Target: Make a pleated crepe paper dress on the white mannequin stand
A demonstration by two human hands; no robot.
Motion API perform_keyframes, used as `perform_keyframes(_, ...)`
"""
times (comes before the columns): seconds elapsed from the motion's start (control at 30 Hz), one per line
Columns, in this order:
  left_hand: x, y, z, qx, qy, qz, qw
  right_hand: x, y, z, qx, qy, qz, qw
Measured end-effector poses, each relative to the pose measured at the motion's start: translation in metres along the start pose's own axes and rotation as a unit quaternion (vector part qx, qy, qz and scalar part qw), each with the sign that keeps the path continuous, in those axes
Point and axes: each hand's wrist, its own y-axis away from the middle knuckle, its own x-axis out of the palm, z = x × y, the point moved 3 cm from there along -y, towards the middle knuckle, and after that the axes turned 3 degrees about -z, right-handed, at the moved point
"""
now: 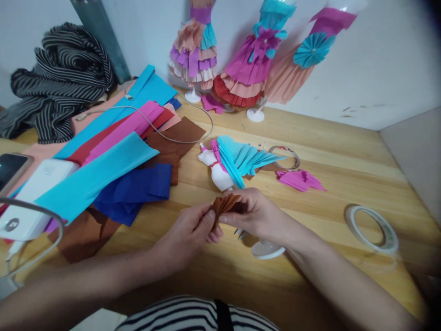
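Note:
Both hands meet over the wooden table point(330, 193) and pinch a small pleated piece of brown crepe paper point(225, 203). My left hand point(193, 230) grips its lower left end, fingers closed. My right hand point(255, 214) holds the right side, fingers curled round it. Just beyond the hands lies a white doll form point(217, 170) on its side, wearing a pleated cyan paper skirt point(241, 158). A white round base point(267, 249) shows under my right wrist.
Crepe sheets in cyan point(99, 174), blue, pink, red and brown pile up at left, with a white power bank point(31, 197), cable and phone point(10, 168). Tape rolls point(372, 227) lie at right. Magenta scraps point(299, 179) sit nearby. Three dressed paper dolls point(248, 69) stand against the wall. Striped cloth point(62, 78) is back left.

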Motion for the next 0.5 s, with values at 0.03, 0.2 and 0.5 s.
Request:
perform_keyframes(0.03,0.0,-0.0005,0.0001,-0.005,0.002,-0.001,1.0,0.0002,0.0,0.0001,-0.005,0.0,0.0,1.0)
perform_keyframes(0.2,0.0021,-0.0006,-0.0003,-0.008,0.031,0.021,0.999,0.0007,0.0007,-0.0008,-0.004,-0.007,0.007,1.0)
perform_keyframes(0.5,0.0022,0.0042,0.0018,-0.011,0.056,0.051,0.997,0.0014,0.0002,0.001,-0.003,-0.005,0.001,1.0)
